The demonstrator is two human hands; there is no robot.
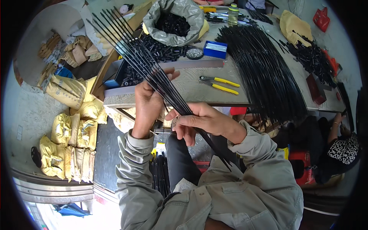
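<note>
A fanned bundle of long thin black rods (170, 92) slants across in front of me, its far ends spread at the upper left and its near ends low beside my lap. My left hand (150, 96) holds the bundle near its middle, the fingers passing behind the rods with their tips showing on the far side. Closer to me, my right hand (207, 119) grips the same rods, thumb across the top. Beyond the hands, yellow-handled pliers (224, 85) lie on the table (191, 81). A large pile of similar black rods (264, 69) covers the table to the right.
At the back, a grey-lined sack (195, 28) holds small black parts, with more heaped beside it. A blue box (215, 50), a small round dish (194, 53) and a bottle (233, 14) stand on the table. Yellow sacks (63, 130) are stacked at left. A person (339, 153) sits at right.
</note>
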